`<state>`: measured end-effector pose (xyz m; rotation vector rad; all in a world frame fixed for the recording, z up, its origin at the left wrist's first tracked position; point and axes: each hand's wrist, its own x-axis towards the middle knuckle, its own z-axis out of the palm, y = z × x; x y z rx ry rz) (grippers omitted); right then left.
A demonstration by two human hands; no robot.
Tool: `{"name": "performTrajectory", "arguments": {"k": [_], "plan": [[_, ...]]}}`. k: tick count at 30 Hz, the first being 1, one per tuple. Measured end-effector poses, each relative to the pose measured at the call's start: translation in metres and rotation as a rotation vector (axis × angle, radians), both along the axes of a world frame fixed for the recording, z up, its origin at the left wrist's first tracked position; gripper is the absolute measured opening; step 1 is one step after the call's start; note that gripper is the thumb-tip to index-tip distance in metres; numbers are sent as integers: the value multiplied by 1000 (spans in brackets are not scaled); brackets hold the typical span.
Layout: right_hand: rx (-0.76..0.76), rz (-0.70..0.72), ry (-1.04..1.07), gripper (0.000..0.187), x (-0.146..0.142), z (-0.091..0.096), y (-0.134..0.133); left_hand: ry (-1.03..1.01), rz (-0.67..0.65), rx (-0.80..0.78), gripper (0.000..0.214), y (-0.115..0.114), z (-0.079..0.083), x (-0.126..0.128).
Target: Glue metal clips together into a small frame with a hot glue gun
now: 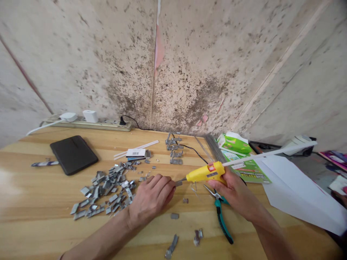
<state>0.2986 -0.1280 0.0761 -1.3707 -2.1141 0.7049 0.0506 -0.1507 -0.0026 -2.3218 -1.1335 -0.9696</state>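
My right hand (pixel 230 189) is wrapped round a yellow hot glue gun (pixel 206 172), which points left. A long white glue stick (pixel 268 153) juts out of its back end. The gun's metal nozzle meets a small grey metal piece (pixel 178 183) pinched in the fingertips of my left hand (pixel 155 195); whether they touch I cannot tell. Left of that hand lies a heap of small grey metal pieces (pixel 111 191). Pliers with teal handles (pixel 221 216) rest below my right hand. Near the front are a loose metal piece (pixel 175 216) and a curved metal strip (pixel 172 246).
A black tablet-like slab (pixel 73 154) lies at the left. Along the wall runs a power strip (pixel 105 124) with chargers. Assembled metal pieces (pixel 175 148) stand at the back, beside a bundle of grey rods (pixel 214 146). White paper (pixel 300 191) and a green packet (pixel 234 144) are at the right.
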Motion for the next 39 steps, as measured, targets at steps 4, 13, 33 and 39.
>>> {"name": "performTrajectory", "arguments": {"k": [4,13,33,39], "plan": [[18,2,14,34,0,0,0,16,-12,0,11,0,0,-1],[32,-9,-27,33,-1,2,-2,34,-25,-18,14,0,-3,-2],[8,-23,-56,34,0,2,-2,-86,-5,-32,12,0,5,0],[-10,-26,-65,30,0,1,-1,-184,24,-85,10,1,4,2]]}}
